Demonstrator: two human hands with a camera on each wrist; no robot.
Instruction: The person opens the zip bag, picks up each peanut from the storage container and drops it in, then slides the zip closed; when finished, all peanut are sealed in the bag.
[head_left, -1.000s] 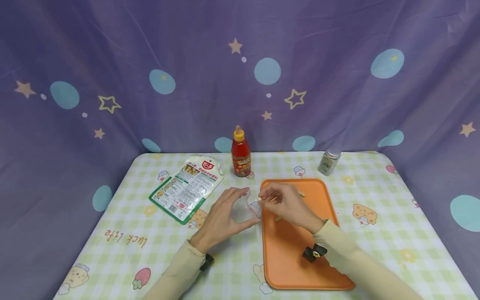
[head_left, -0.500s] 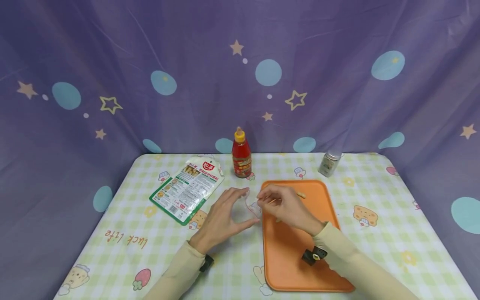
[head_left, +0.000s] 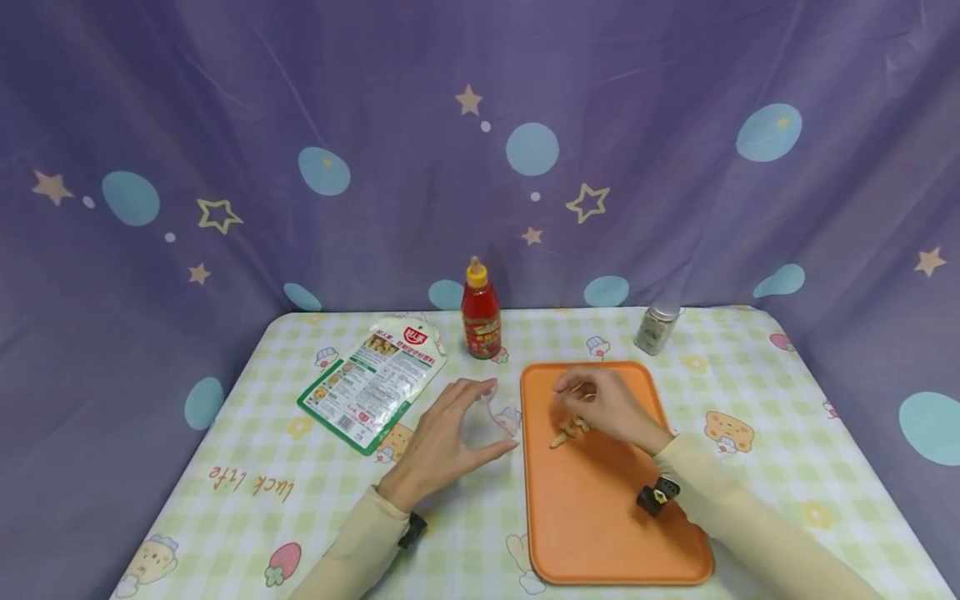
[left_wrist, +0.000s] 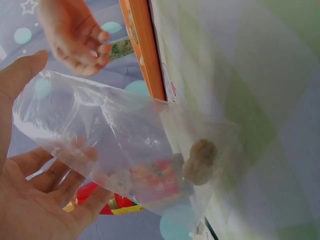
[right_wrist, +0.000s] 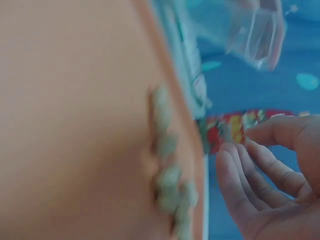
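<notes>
The bag (left_wrist: 115, 120) on the left hand (head_left: 446, 433) is clear, the peanut (left_wrist: 201, 162) inside it brown. Below the right hand (head_left: 603, 408) I see tan peanuts (head_left: 572, 430) on a plain orange tray (head_left: 607, 517). Past the left hand, the bottle (head_left: 482, 323) is red, its cap (head_left: 477, 275) yellow. Around both hands runs green-and-white checked cloth (head_left: 333, 487); beyond them, a purple curtain (head_left: 390, 100) bears blue ovals and stars.

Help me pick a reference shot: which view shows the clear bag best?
Left wrist: the clear bag appears large there, a peanut visible inside. Head shows it small and faint; right wrist, a blurred part.
</notes>
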